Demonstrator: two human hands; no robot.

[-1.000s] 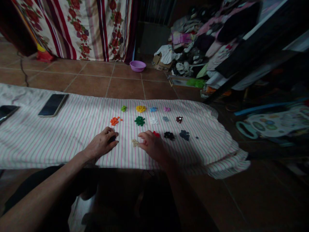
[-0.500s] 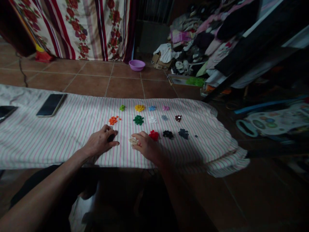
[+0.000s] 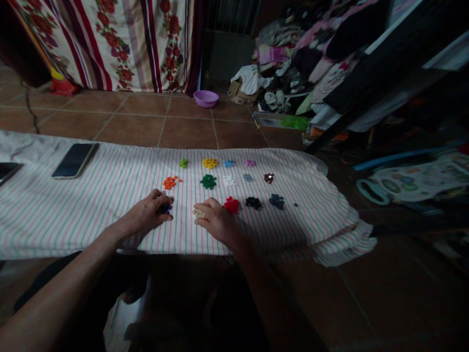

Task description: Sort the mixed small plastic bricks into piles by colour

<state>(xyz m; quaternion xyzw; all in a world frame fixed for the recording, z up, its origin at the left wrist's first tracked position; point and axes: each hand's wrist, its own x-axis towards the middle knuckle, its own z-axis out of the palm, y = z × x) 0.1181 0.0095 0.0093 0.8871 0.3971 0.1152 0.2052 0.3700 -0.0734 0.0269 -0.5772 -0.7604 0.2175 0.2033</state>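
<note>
On a striped cloth [image 3: 110, 205], my left hand [image 3: 148, 212] curls its thumb and fingers around a small heap of dark blue pieces [image 3: 165, 209], partly hidden under the palm. My right hand [image 3: 216, 220] closes its fingers over a pile of beige pieces [image 3: 199, 213], which shows at the fingertips. Just beyond my right hand lies a red pile [image 3: 231, 205]. Orange pieces [image 3: 169, 183] are above my left hand, and a dark green pile [image 3: 208, 182] lies farther back. The small pieces look like plastic building bits; their exact kind is too small to tell.
Black [image 3: 252, 202] and dark grey [image 3: 276, 201] piles lie to the right. Behind are white [image 3: 229, 180], grey [image 3: 248, 177], brown [image 3: 268, 178], lime [image 3: 183, 163], yellow [image 3: 210, 163], blue [image 3: 229, 163] and pink [image 3: 249, 163] piles. A phone [image 3: 75, 160] rests at left.
My left hand has shifted slightly left and its fingers have drawn in, with dark blue pieces now showing. My right hand stays at the beige pile. The view has shifted slightly.
</note>
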